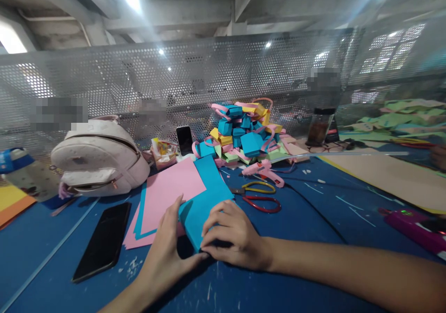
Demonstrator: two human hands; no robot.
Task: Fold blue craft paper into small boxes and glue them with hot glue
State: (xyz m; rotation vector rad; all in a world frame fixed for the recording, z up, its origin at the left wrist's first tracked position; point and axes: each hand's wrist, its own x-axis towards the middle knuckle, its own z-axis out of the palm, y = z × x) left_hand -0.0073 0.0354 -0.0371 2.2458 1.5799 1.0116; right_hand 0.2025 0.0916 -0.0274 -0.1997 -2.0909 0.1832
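A folded piece of blue paper (204, 206) lies in front of me, its far part reaching over the pink sheets (174, 183). My left hand (170, 238) steadies its left side, index finger along the edge and thumb at the near corner. With fingers bent, my right hand (233, 236) pinches the near edge, its fingertips close to the left thumb. Scissors (261, 196) with one yellow and one red handle lie just beyond the right hand. A pink glue gun (265, 171) rests behind them. The underside of the fold is hidden by my hands.
A heap of blue, yellow and pink paper baskets (244, 131) stands at the back. On the left are a black phone (102, 241), a white backpack (101, 159) and a bottle (31, 178). The glue gun's cord (317, 210) crosses the right side, near a magenta device (416, 229).
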